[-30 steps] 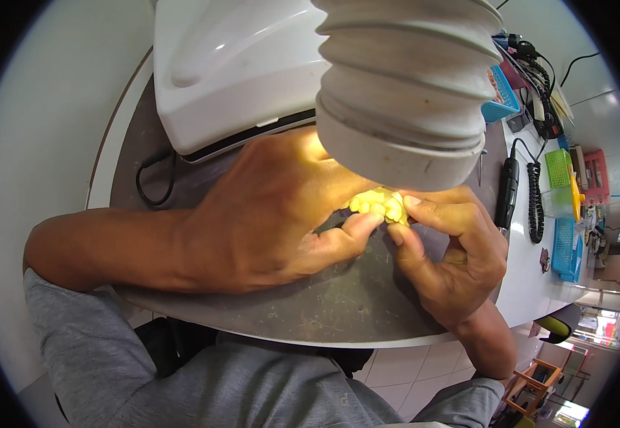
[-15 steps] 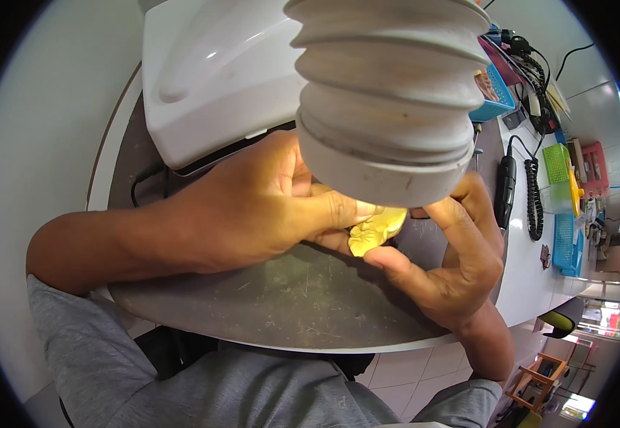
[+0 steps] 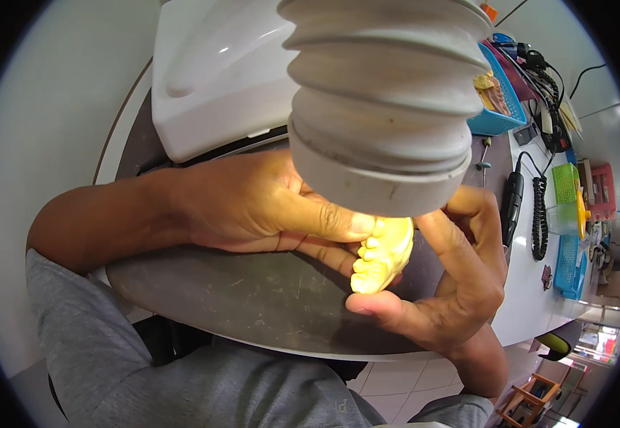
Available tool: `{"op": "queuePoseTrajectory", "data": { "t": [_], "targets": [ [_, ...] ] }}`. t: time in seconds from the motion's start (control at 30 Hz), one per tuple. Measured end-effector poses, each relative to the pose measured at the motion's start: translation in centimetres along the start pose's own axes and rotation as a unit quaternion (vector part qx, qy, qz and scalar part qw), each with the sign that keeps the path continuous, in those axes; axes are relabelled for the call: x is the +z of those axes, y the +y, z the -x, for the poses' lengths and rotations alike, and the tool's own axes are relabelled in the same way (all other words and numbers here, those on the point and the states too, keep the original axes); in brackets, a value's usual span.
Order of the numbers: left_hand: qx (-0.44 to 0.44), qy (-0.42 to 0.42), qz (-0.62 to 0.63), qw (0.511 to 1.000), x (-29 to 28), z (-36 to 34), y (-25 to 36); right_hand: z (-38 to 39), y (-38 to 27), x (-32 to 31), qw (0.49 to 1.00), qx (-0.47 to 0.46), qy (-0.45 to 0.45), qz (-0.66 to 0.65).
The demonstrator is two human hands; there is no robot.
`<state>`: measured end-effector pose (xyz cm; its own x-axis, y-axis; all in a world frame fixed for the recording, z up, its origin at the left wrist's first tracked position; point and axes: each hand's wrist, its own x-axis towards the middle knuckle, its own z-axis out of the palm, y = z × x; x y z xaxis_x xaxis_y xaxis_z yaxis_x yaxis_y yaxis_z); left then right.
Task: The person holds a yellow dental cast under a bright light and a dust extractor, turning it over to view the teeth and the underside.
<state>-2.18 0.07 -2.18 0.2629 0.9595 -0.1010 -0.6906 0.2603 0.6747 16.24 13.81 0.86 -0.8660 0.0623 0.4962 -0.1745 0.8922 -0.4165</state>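
Dark grey round surface (image 3: 253, 299), white bench behind with baskets and cables. Head view: both hands are pinching a yellow tooth cast (image 3: 383, 255) under a ribbed grey hose (image 3: 385, 107). Left hand (image 3: 253, 207) is closing thumb on top, right hand (image 3: 452, 285) is cupping below. Cast looks stiff, light, brittle; grip the base. Hose is hiding its top.

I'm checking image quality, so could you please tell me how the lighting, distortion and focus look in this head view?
Head view: warm light brightens the yellow tooth cast held between the left hand and right hand; the ribbed grey hose looms large and hides the cast's top; fisheye bends the grey bench edge; dark vignette rings the picture.
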Motion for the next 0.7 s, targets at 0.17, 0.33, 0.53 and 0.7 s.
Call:
{"op": "queuePoseTrajectory", "data": {
  "t": [0.17,0.33,0.53,0.7],
  "targets": [
    [-0.004,0.003,-0.021,1.0,-0.2,-0.3,-0.2,0.3,0.1,0.7,1.0,0.004,0.03,-0.004],
    [0.005,0.004,-0.034,0.999,0.0,-0.5,0.0,0.3,0.0,0.6,0.999,0.035,0.025,0.004],
    [-0.031,0.024,-0.037,0.999,0.2,-0.4,0.3,0.4,0.0,1.0,0.998,0.062,0.024,0.0],
    [-0.023,-0.017,0.04,0.999,-0.9,-0.8,-0.1,0.8,0.4,1.2,0.998,0.051,0.028,-0.026]
  ]
}}
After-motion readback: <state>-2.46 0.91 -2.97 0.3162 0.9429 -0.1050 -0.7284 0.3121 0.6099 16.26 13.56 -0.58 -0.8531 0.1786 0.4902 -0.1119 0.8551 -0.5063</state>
